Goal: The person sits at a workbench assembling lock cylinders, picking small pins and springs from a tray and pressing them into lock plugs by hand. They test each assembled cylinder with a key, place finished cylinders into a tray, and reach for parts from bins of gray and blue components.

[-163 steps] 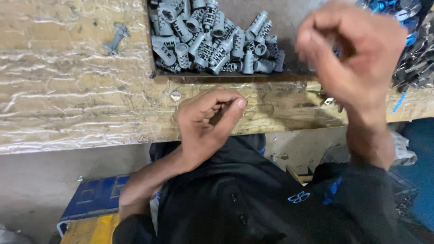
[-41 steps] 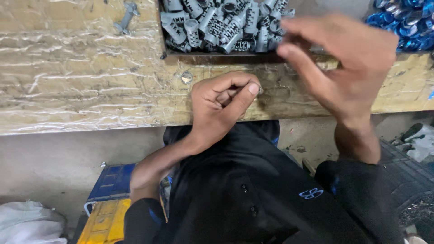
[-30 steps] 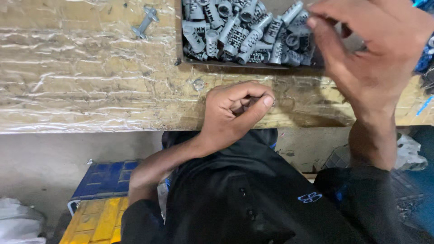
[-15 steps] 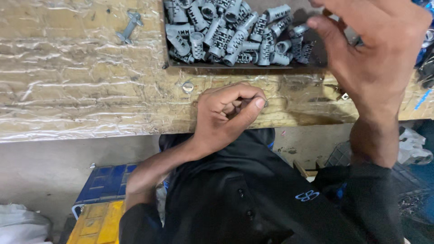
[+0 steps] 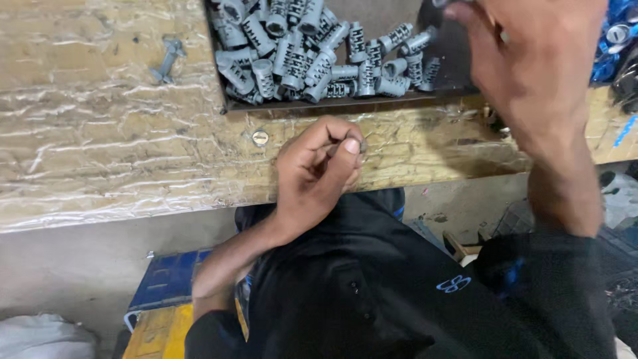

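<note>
1. Two hands in view. Left hand (image 5: 319, 169) curled at the desk (image 5: 100, 166) front edge, thumb and fingers pinched on a small dark metal piece (image 5: 345, 145); only its tip shows, kind unclear.
2. Right hand (image 5: 538, 73) raised over the tray (image 5: 352, 103), blurred. Something grey at the fingertips by the top edge; can't tell if fingers are closed on it.
3. Plugs (image 5: 312, 60): grey ribbed plastic sleeves, heaped loose in the dark tray, mostly its left part.
4. Handling (judgement): plugs look light, stiff, ribs give grip, not fragile. Best taken round the ribbed mid-body w/ thumb + forefinger. Metal piece small, smooth, prob. slippery; hold near the end.
5. Single grey plug w/ screw (image 5: 166, 60) lies apart on desk, upper left. Screw head (image 5: 260, 137) sunk in desk just below tray.
6. Desk top covered in wrinkled clear film.
7. Packages: blue shiny items (image 5: 615, 23) far right, detail too small. Blue and yellow crate (image 5: 166, 306) on floor below, lower left. No legible labels.
</note>
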Demonstrator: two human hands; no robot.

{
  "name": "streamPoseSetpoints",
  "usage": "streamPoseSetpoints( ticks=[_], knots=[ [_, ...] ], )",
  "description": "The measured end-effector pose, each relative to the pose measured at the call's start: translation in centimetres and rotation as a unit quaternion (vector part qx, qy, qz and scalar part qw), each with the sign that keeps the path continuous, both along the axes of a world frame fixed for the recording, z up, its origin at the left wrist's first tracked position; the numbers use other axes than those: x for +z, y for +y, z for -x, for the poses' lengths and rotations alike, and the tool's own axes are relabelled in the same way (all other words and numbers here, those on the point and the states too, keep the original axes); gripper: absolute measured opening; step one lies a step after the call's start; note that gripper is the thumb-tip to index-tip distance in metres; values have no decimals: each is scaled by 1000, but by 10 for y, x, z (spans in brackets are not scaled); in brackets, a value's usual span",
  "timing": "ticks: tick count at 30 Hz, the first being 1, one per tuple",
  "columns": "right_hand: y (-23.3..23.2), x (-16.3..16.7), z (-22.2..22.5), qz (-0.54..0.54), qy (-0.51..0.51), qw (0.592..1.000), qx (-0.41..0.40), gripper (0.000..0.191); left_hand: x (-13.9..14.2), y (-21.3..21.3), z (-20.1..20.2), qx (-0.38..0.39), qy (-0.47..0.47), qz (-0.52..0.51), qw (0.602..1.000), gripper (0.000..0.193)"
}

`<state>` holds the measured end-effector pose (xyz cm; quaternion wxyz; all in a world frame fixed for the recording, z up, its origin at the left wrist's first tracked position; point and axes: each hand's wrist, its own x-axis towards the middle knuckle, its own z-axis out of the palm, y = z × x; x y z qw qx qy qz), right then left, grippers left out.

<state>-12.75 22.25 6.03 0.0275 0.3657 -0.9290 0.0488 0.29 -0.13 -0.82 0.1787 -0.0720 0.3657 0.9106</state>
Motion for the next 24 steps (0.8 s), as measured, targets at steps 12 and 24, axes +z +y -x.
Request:
streamPoseSetpoints(
  ticks=[12,24],
  knots=[
    [-28,-10,-118,472,-269,810,-219,20,21,-3,21,-125,-112,-134,977,13],
    [-22,-17,-131,529,-336,752,-205,26,28,2,14,-133,-93,-105,981,16]
  ],
)
